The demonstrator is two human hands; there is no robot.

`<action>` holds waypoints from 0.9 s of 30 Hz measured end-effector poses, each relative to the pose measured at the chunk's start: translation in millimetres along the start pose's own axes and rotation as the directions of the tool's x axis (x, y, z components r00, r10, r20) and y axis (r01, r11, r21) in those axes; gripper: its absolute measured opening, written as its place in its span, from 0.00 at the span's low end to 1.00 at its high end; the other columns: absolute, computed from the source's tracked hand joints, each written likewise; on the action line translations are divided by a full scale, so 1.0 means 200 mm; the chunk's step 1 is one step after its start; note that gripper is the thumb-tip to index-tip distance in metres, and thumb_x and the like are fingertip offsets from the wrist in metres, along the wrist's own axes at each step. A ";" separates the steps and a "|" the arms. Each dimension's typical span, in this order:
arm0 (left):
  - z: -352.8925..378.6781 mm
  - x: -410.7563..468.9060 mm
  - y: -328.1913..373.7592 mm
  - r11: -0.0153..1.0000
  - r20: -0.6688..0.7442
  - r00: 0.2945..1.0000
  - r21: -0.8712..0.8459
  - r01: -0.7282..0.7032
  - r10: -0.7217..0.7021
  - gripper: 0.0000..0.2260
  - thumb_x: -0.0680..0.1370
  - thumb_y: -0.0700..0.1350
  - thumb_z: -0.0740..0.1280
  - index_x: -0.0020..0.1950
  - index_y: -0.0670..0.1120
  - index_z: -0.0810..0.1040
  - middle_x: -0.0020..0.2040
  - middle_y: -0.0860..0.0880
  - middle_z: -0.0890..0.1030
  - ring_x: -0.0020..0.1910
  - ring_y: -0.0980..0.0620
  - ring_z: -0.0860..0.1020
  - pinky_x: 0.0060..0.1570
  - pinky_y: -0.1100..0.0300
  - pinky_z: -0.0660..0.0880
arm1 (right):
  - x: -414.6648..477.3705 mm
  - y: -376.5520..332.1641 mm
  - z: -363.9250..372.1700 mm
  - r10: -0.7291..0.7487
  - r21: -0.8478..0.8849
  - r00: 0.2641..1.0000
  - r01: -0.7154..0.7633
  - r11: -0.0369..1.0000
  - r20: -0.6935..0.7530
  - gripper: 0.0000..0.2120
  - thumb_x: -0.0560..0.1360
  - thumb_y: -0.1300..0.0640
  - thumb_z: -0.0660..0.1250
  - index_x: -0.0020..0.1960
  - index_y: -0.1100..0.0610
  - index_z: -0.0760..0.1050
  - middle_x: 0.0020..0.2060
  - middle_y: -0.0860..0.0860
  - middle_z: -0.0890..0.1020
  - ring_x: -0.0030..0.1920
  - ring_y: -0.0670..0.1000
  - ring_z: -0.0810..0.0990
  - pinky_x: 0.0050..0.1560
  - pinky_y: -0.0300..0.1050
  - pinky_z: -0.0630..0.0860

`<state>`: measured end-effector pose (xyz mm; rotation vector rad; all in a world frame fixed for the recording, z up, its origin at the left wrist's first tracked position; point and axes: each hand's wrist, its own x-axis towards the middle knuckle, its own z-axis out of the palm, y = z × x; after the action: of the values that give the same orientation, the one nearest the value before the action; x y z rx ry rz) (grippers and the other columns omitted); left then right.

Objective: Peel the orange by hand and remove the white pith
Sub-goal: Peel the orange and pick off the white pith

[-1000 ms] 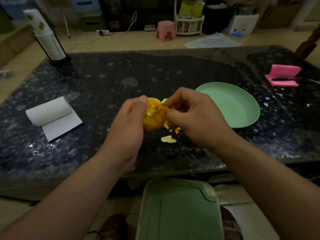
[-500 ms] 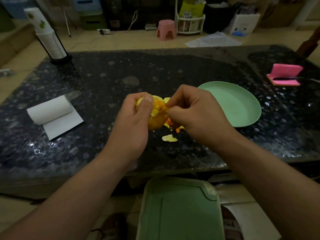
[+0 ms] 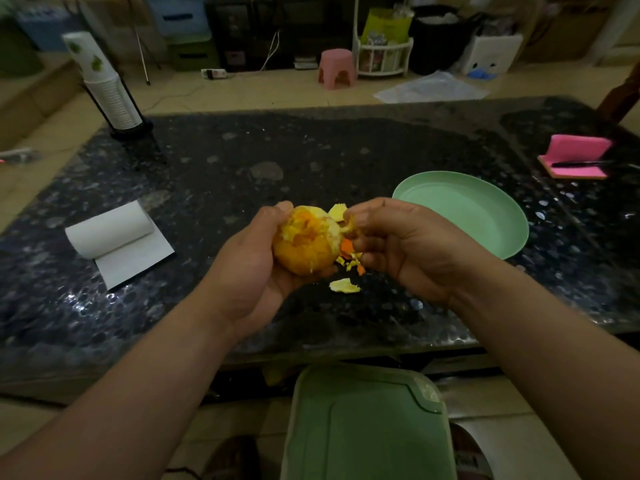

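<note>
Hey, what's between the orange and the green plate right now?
In the head view: the right hand, pinching a bit of peel beside the orange, with loose peel scraps on the table below.

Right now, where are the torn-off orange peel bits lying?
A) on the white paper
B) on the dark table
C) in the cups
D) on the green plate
B: the peel bits lie on the dark table, near the orange held in the left hand.

Dark tabletop (image 3: 214, 188) lies open between paper roll (image 3: 110, 230) and peel scraps (image 3: 344, 285); green plate (image 3: 485, 209) blocks right side
</note>
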<state>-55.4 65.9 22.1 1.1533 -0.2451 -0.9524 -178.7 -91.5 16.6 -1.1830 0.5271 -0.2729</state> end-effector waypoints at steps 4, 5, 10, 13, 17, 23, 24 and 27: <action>-0.02 0.03 -0.02 0.999 -0.049 0.998 0.002 0.033 -0.033 0.12 0.86 0.50 0.63 0.63 0.43 0.77 0.62 0.37 0.83 0.56 0.36 0.85 0.39 0.48 0.84 | 0.07 0.09 -0.03 -0.168 -0.589 0.969 0.030 0.808 -0.181 0.04 0.80 0.64 0.72 0.50 0.56 0.84 0.43 0.53 0.88 0.39 0.51 0.86 0.39 0.43 0.84; -0.03 0.04 -0.02 0.999 -0.060 0.997 0.003 0.040 -0.040 0.13 0.86 0.50 0.63 0.63 0.43 0.77 0.63 0.36 0.83 0.59 0.34 0.84 0.40 0.48 0.84 | 0.09 0.11 -0.03 -0.180 -0.647 0.968 0.025 0.762 -0.175 0.04 0.80 0.63 0.72 0.52 0.56 0.84 0.44 0.52 0.87 0.38 0.50 0.86 0.37 0.39 0.83; -0.07 0.08 -0.04 0.997 -0.119 0.990 -0.020 0.073 -0.075 0.15 0.85 0.51 0.65 0.65 0.42 0.76 0.64 0.35 0.82 0.60 0.33 0.84 0.40 0.48 0.84 | 0.17 0.18 -0.10 -0.118 -0.702 0.977 -0.043 0.711 -0.180 0.11 0.81 0.63 0.71 0.60 0.53 0.85 0.48 0.50 0.88 0.42 0.50 0.88 0.45 0.39 0.84; -0.09 0.10 -0.04 0.997 -0.144 0.987 -0.037 0.071 -0.076 0.13 0.85 0.51 0.65 0.64 0.43 0.76 0.63 0.36 0.82 0.60 0.34 0.84 0.40 0.48 0.84 | 0.19 0.19 -0.14 -0.124 -0.702 0.974 -0.046 0.711 -0.189 0.13 0.82 0.63 0.68 0.61 0.52 0.86 0.47 0.50 0.88 0.40 0.49 0.88 0.50 0.46 0.86; -0.07 0.09 -0.05 0.997 -0.150 0.986 -0.029 0.067 -0.070 0.10 0.85 0.50 0.65 0.62 0.45 0.76 0.63 0.37 0.81 0.60 0.35 0.83 0.41 0.46 0.85 | 0.17 0.16 -0.13 -0.243 -0.757 0.950 0.010 0.653 -0.196 0.06 0.80 0.60 0.73 0.53 0.50 0.87 0.42 0.48 0.87 0.38 0.47 0.86 0.40 0.43 0.83; -0.06 0.10 -0.05 0.999 -0.143 0.990 0.042 0.017 -0.011 0.10 0.86 0.49 0.64 0.60 0.44 0.77 0.58 0.40 0.83 0.53 0.43 0.86 0.44 0.45 0.86 | 0.04 0.03 0.00 -0.259 -0.603 0.966 0.191 0.774 -0.026 0.06 0.81 0.51 0.73 0.52 0.53 0.84 0.42 0.54 0.88 0.43 0.56 0.88 0.44 0.58 0.87; -0.07 0.11 -0.05 0.997 -0.131 0.991 0.077 0.007 0.003 0.10 0.86 0.49 0.63 0.61 0.44 0.78 0.59 0.39 0.83 0.54 0.42 0.85 0.48 0.43 0.86 | 0.02 0.02 0.03 -0.266 -0.613 0.964 0.219 0.759 0.015 0.06 0.80 0.50 0.74 0.52 0.52 0.84 0.42 0.53 0.88 0.43 0.56 0.88 0.45 0.59 0.87; -0.07 0.11 -0.07 0.984 -0.108 0.993 0.178 -0.019 0.039 0.12 0.87 0.50 0.62 0.62 0.44 0.79 0.62 0.38 0.83 0.58 0.41 0.84 0.58 0.38 0.82 | -0.01 0.03 0.07 -0.298 -0.674 0.954 0.242 0.698 0.034 0.06 0.78 0.47 0.76 0.51 0.49 0.84 0.41 0.49 0.88 0.42 0.52 0.88 0.44 0.60 0.87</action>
<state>-41.2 57.7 -1.4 1.3583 -0.2598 -0.8497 -174.1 -77.2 15.5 -1.9842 0.5339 -0.4005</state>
